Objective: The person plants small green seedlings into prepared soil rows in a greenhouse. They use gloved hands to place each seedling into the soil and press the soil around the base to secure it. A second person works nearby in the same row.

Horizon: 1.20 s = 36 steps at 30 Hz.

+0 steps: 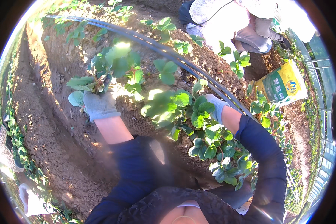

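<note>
My left hand [100, 105], in a pale grey knit glove, is closed around the base of a bunch of strawberry plants [93, 84] with leaves and stems sticking up above the fist. On the right, my right hand [216, 106], gloved the same way, reaches in among the leaves of strawberry plants [203, 112] growing on the soil bed; its fingers are mostly hidden by foliage. Black drip irrigation tubing [156, 46] runs across the bed just beyond both hands. More strawberry leaves [134, 77] stand between the two hands.
Another person [226, 19] crouches at the upper right, one dark-gloved hand near the soil. A yellow and green printed sack [281, 84] lies beside them. A furrow [53, 112] runs along the left, with another plant row [19, 142] past it. A white bag-like object [35, 200] is at lower left.
</note>
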Available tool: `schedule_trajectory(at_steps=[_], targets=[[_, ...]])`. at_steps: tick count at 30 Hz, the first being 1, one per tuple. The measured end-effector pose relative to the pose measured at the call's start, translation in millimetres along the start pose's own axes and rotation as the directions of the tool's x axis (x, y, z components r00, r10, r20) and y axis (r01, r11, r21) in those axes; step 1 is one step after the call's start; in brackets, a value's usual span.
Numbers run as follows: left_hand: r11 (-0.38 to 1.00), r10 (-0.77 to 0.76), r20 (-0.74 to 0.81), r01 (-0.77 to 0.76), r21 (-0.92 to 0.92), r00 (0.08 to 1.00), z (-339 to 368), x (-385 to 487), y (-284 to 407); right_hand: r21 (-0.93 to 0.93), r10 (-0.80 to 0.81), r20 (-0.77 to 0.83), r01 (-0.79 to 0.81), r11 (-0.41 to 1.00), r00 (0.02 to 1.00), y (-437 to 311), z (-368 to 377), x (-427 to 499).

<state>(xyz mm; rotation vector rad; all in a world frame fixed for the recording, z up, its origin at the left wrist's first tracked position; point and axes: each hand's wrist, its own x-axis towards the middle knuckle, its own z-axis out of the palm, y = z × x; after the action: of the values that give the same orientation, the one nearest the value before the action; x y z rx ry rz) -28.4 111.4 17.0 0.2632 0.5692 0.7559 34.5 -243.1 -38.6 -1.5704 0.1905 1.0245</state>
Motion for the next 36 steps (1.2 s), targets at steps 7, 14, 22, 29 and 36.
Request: schedule_trajectory(at_steps=[7, 14, 22, 29, 36], targets=[[0.999, 0.016, -0.018, -0.015, 0.044, 1.000, -0.1, -1.7, -4.9, -0.850, -0.062, 0.106, 0.123, 0.512, 0.992, -16.1, -17.2, 10.2], [0.998, -0.017, 0.073, 0.013, 0.059, 0.997, -9.5, -2.1, 0.0, -1.000, 0.044, 0.008, 0.009, -0.009, 0.999, -89.2, 53.1, -33.4], [1.000, -0.024, -0.029, 0.024, 0.003, 0.999, -3.8, 0.7, 1.9, -0.959, -0.066, 0.118, 0.097, -0.268, 0.991, -74.4, 59.2, -27.9], [0.991, 0.042, 0.113, -0.055, 0.118, 0.993, -2.9, -3.2, 6.2, -0.922, -0.266, 0.328, 0.246, -0.298, 0.906, -71.5, 65.0, -23.1], [0.995, -0.011, 0.176, -0.007, 0.103, 0.984, -1.3, -6.9, -8.9, -0.844, -0.460, 0.366, 0.080, -0.530, 0.809, -82.3, 40.9, -19.8]])
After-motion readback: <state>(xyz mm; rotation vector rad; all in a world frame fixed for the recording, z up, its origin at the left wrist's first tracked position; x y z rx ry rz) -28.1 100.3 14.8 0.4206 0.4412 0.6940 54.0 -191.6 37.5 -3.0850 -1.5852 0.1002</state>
